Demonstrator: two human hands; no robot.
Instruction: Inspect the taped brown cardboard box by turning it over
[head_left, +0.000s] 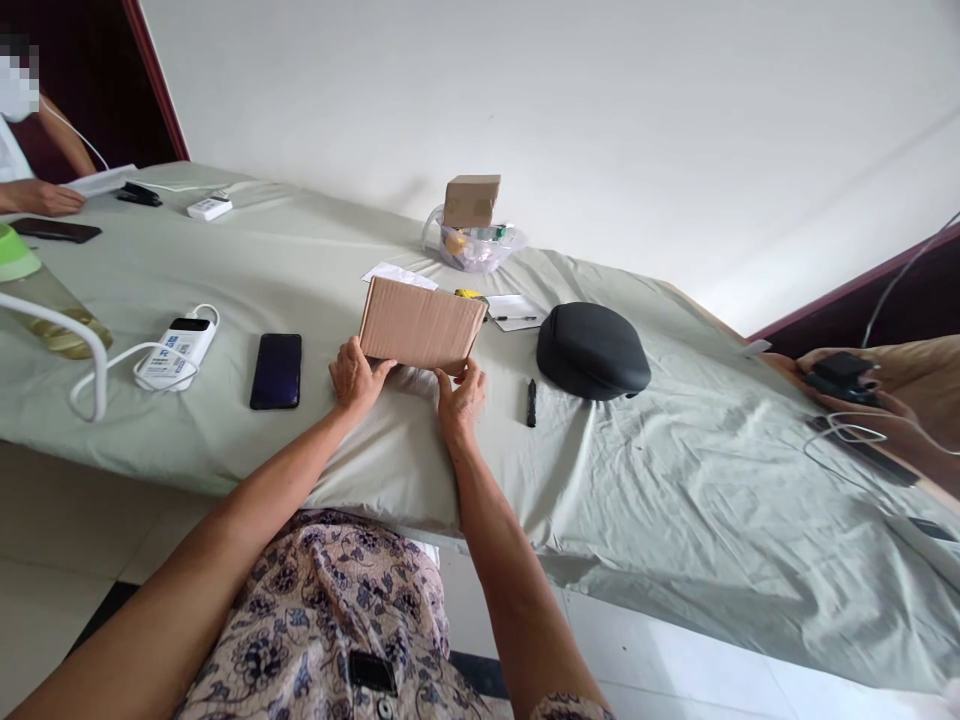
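Observation:
A flat brown cardboard box [420, 322] is held just above the cloth-covered table [675, 480], tilted up toward me. My left hand [358, 376] grips its lower left corner. My right hand [461, 392] grips its lower right corner, thumb on the front face. Something pale lies under the box between my hands, mostly hidden.
A dark phone [277, 370] and a white power bank [178, 350] with cable lie to the left. A black pen [531, 402] and a black domed case [592, 350] sit to the right. Behind are papers, a plastic tub [480, 247] with a small box [471, 200] on it. Other people's hands show at far left and far right.

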